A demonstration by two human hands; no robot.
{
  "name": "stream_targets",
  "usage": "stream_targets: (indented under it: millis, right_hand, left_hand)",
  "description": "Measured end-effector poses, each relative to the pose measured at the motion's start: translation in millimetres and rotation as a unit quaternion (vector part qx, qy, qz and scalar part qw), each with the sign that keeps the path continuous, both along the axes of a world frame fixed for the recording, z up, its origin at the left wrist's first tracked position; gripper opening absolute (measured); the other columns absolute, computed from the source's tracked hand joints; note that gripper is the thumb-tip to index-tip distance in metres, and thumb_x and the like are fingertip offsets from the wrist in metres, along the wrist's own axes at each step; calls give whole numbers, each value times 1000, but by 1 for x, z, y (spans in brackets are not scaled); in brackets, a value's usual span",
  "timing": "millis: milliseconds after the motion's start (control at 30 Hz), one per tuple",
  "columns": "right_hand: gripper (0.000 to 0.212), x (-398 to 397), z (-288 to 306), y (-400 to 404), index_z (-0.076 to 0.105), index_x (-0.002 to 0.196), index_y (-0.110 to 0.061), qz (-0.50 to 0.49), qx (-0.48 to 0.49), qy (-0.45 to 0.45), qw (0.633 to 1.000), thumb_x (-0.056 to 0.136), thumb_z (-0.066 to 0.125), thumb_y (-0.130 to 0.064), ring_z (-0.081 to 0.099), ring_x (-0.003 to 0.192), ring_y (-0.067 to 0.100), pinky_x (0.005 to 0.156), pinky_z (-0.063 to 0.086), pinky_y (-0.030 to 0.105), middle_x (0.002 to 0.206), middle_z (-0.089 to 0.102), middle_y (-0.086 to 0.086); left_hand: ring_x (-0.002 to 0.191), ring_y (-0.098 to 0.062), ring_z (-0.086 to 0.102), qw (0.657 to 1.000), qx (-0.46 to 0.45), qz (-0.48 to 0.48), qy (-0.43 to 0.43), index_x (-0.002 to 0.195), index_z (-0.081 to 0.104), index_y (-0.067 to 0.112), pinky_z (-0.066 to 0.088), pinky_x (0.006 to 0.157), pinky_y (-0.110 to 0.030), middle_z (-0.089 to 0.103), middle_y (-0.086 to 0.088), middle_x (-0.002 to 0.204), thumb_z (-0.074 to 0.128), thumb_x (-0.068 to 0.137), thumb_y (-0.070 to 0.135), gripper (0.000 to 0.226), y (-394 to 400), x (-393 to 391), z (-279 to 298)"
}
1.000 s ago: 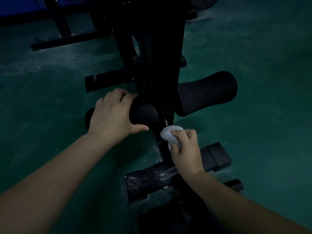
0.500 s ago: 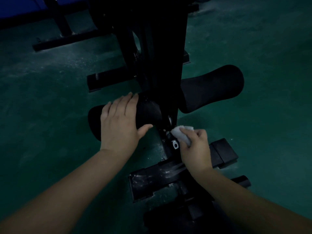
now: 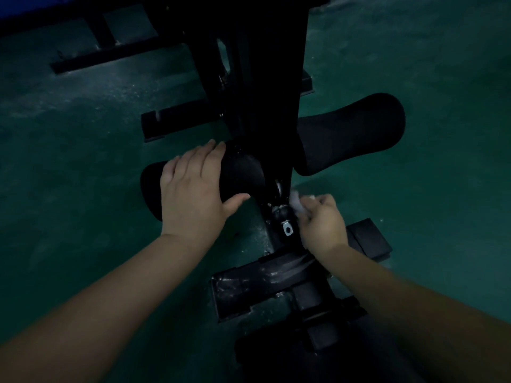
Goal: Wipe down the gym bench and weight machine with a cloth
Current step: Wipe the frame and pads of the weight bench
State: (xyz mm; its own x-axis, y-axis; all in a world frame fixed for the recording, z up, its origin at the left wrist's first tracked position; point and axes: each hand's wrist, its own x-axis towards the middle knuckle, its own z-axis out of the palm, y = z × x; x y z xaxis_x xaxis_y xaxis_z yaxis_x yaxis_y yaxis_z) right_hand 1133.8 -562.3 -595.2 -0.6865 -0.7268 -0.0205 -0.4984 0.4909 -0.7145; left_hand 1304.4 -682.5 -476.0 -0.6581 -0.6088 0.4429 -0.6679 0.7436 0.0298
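Observation:
A black weight machine frame (image 3: 265,78) runs up the middle of the dim view, with a black foam roller on each side. My left hand (image 3: 193,194) lies over the left foam roller (image 3: 240,172), fingers wrapped across its top and thumb underneath. My right hand (image 3: 322,222) is closed on a small white cloth (image 3: 295,201), pressed against the right side of the frame's lower post beside a silver bolt (image 3: 287,229). Most of the cloth is hidden under my fingers. The right foam roller (image 3: 351,131) sticks out untouched.
A dusty black floor bar (image 3: 249,286) crosses below my right wrist, with a black end cap (image 3: 367,239) to the right. More black base bars (image 3: 171,123) lie at upper left. A blue pad (image 3: 33,6) shows at the top left corner. Green floor (image 3: 442,189) surrounds the machine.
My right hand has slid the cloth from the front of the post round to its right side, uncovering the silver bolt. My left hand's fingers have straightened over the left roller.

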Motion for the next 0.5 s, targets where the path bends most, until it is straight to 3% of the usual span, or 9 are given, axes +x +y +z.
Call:
stream_targets:
  millis: [100,233,333,400,500]
  right_hand:
    - [32,-2,-11,16,65,121,-22,16,29,20,999,92,52,-13,44,84,16,88,35,14,105,36,-3]
    - [26,7,-1,8,66,118,-11,-20,-138,-6,990,93,58,-9,56,87,24,86,49,22,113,43,3]
    - [24,12,2,8,64,116,-4,-58,-208,-82,973,93,60,-8,55,87,5,81,43,8,105,45,-3]
    - [25,10,-4,11,63,118,-7,-22,-172,-91,981,94,60,-12,53,87,0,84,39,6,105,48,-3]
    - [30,-6,-17,18,64,124,-21,24,16,10,1000,95,56,-17,56,91,22,83,47,25,120,48,7]
  left_hand:
    - [126,-28,49,1000,-9,-1,3,136,47,10,30,107,-44,51,-10,140,70,71,56,83,-1,0,0]
    - [127,-28,48,1000,-7,-2,0,137,46,10,28,107,-43,51,-10,140,68,72,56,83,-1,-1,0]
    - [127,-29,49,1000,-5,-3,-1,137,46,9,29,107,-44,51,-10,140,68,72,57,83,-1,0,-2]
    - [127,-29,48,1000,-7,-6,-6,138,46,9,28,107,-43,50,-10,141,66,72,57,83,-1,0,-2]
    - [128,-29,47,1000,-6,-9,-17,139,44,9,27,108,-42,49,-11,142,66,74,56,83,-2,1,-2]
